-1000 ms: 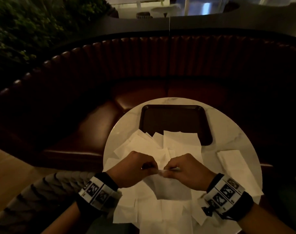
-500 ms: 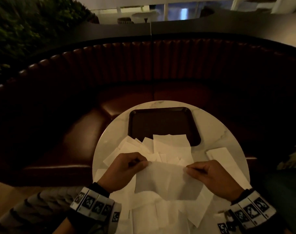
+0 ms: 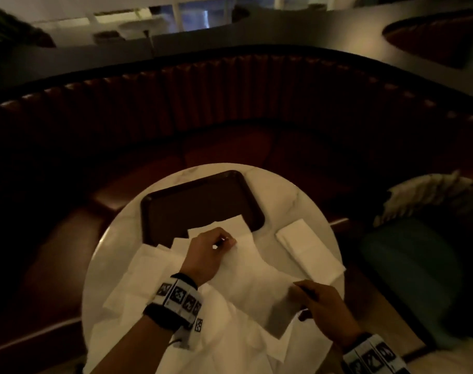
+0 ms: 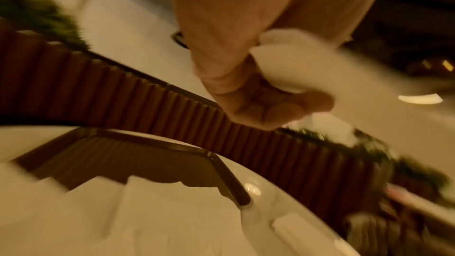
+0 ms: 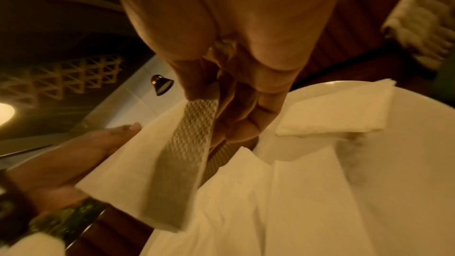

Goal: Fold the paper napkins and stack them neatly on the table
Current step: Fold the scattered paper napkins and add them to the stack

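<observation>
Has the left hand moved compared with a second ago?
Yes. The left hand has moved away from the person toward the dark tray, almost at its near edge, and apart from the right hand; both pinch one napkin.

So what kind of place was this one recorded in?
Most likely a restaurant or café booth, dimly lit. A curved, ribbed leather banquette wraps round a small round marble table that carries a dark serving tray and loose paper napkins.
</observation>
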The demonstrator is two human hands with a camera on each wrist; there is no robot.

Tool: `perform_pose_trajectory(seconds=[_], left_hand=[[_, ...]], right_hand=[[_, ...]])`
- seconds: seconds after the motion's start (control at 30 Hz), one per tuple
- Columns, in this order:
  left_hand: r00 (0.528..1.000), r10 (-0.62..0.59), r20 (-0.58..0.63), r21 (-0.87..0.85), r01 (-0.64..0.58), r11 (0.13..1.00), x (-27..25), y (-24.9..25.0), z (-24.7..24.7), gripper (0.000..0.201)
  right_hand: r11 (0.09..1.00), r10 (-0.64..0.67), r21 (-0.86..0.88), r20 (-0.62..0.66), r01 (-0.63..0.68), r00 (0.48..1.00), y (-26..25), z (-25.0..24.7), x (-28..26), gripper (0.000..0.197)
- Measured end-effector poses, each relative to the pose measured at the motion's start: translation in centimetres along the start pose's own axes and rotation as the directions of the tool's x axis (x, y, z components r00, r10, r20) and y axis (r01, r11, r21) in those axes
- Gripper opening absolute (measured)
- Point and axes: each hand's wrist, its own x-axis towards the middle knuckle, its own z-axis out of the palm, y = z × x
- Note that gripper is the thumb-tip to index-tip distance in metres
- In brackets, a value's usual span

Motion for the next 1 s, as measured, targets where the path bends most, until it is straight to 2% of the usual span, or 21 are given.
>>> perform_pose_trajectory(seconds=[0.1, 0.27, 0.43, 0.67, 0.8, 0.9, 0.97, 1.0], left_hand=[[0.994, -0.011, 0.109, 0.073, 0.003, 0.997, 5.1, 1.7, 3.6, 0.01], [0.968, 0.003, 0.249, 0.198, -0.055, 0.979, 12.9, 3.3, 10.5, 0.017], [0.944, -0.028, 0.33, 0.255, -0.061, 0.965, 19.0, 2.6, 17.2, 0.021], [0.923, 0.013, 0.386, 0.308, -0.142, 0.941, 23.3, 1.4, 23.0, 0.022], [0.89, 0.13, 0.436, 0.377, -0.312, 0.872, 23.3, 0.8, 24.4, 0.025], [0.87, 0.211, 0.446, 0.424, -0.413, 0.806, 22.7, 1.2, 24.2, 0.036], [0.81, 0.224, 0.543, 0.43, -0.497, 0.754, 22.1, 1.7, 23.8, 0.054], [0.748, 0.209, 0.63, 0.432, -0.562, 0.706, 21.8, 1.9, 23.7, 0.068]], right_hand=[[0.992, 0.122, 0.058, -0.105, -0.116, 0.987, 2.2, -2.2, 1.8, 0.01], [0.953, 0.298, 0.112, -0.194, -0.281, 0.935, 5.5, -6.5, 6.6, 0.011], [0.92, 0.369, -0.021, -0.292, -0.392, 0.882, 8.7, -9.7, 12.1, 0.005], [0.878, 0.357, -0.197, -0.337, -0.436, 0.871, 10.4, -11.3, 15.7, 0.005], [0.865, 0.319, -0.278, -0.341, -0.419, 0.884, 10.9, -10.8, 15.7, 0.008], [0.882, 0.216, -0.322, -0.374, -0.345, 0.902, 10.9, -10.2, 15.4, 0.022], [0.853, 0.146, -0.42, -0.38, -0.311, 0.913, 10.3, -9.8, 15.0, 0.037], [0.817, 0.119, -0.49, -0.373, -0.304, 0.92, 9.8, -9.4, 14.9, 0.045]])
